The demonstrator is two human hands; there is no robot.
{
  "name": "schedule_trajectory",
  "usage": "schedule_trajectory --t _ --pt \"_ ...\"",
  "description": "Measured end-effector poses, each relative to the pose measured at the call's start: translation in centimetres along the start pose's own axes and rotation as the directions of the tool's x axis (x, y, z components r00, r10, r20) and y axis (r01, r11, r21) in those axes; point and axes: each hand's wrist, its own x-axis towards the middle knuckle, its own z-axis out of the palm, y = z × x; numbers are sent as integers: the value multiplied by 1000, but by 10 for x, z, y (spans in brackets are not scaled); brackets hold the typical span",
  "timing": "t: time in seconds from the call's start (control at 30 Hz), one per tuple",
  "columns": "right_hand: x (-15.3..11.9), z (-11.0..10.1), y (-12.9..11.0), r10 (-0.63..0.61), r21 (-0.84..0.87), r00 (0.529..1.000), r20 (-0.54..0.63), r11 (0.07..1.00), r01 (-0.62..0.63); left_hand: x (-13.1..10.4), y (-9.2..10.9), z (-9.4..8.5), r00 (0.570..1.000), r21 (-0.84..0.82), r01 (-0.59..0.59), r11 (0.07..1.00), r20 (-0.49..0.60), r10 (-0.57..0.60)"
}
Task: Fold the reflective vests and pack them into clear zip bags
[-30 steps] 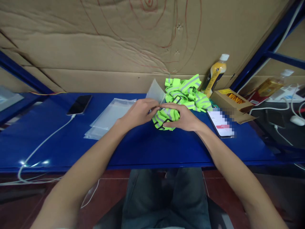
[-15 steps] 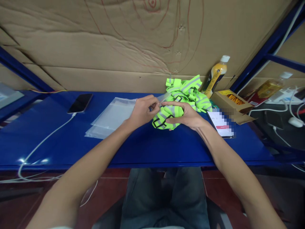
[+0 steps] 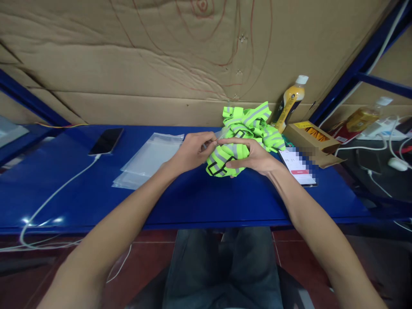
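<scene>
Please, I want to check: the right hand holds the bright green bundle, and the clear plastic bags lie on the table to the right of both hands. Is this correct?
Not quite: the head view shows the clear plastic bags lying on the table to the left of both hands.

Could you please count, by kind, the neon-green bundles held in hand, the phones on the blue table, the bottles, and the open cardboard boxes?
Held neon-green bundle: 1
Phones on the blue table: 2
Bottles: 2
Open cardboard box: 1
Total: 6

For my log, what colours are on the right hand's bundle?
The bundle is neon yellow-green with grey stripes and black parts; head view.
</scene>
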Motion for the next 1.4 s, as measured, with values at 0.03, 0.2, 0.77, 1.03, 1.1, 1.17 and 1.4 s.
schedule_trajectory --t 0.03,0.2,0.77,1.03,1.1,1.17,1.4 --pt "0 1 0 -8 -6 1000 4 1000 8 0 0 0 1000 -25 22 999 -11 -22" --pt "3 3 -1 -29 -42 1000 5 999 29 -1 -3 9 968 -312 207 927 -70 -240" --pt "5 0 19 -96 -306 981 -166 951 41 7 -53 5 755 -598 282 750 -345 -558" --pt "18 46 49 -66 -680 953 -294 715 -160 -2 -28 23 798 -188 134 973 -561 -218" --pt "19 50 50 -44 -766 964 -261 617 -179 -4 -14 35 831 9 58 998 -555 -44" --pt "20 51 50 -28 -848 976 -217 501 -174 -5 -6 46 891 123 -24 992 -448 77" --pt "16 20 29 35 -690 999 -32 723 -48 -4 -15 59 947 122 -5 993 -317 44"
